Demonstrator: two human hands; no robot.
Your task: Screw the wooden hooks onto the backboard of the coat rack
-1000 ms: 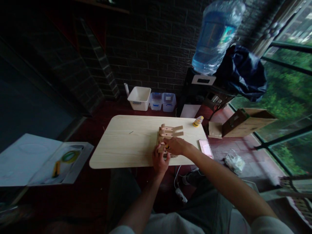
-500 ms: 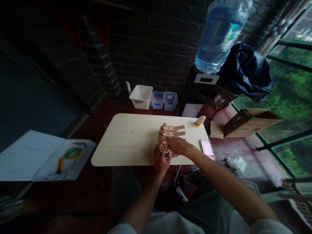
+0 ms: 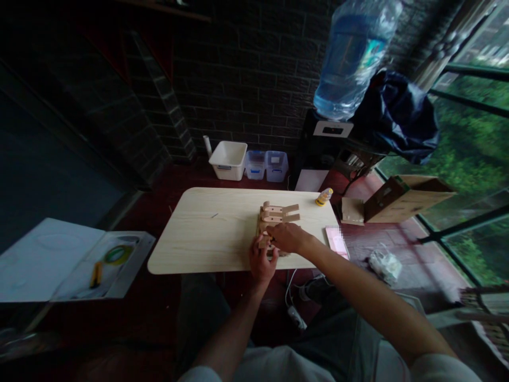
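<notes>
A tan assembly of wood or cardboard (image 3: 275, 209) lies on the light wooden table (image 3: 199, 233), with several narrow strips across it and their ends jutting right. My left hand (image 3: 262, 264) grips its near left end, fingers and thumb around the edge. Over the near part of the same assembly, my right hand (image 3: 289, 236) is closed with the fingertips pressed together. Whatever small thing they pinch is too small and half hidden to name. Both hands nearly touch, and they cover the near strips.
A small yellow-capped bottle (image 3: 324, 197) stands at the table's far right corner. Pink paper (image 3: 336, 242) lies by the right edge. A thin dark piece (image 3: 214, 215) is on the tabletop. Beyond are bins (image 3: 228, 159) and a cardboard box (image 3: 405, 199); an open white case (image 3: 127, 273) is left.
The whole view has shifted slightly. Both hands stay at the near end of the assembly, with only a very small movement of the right fingers.
</notes>
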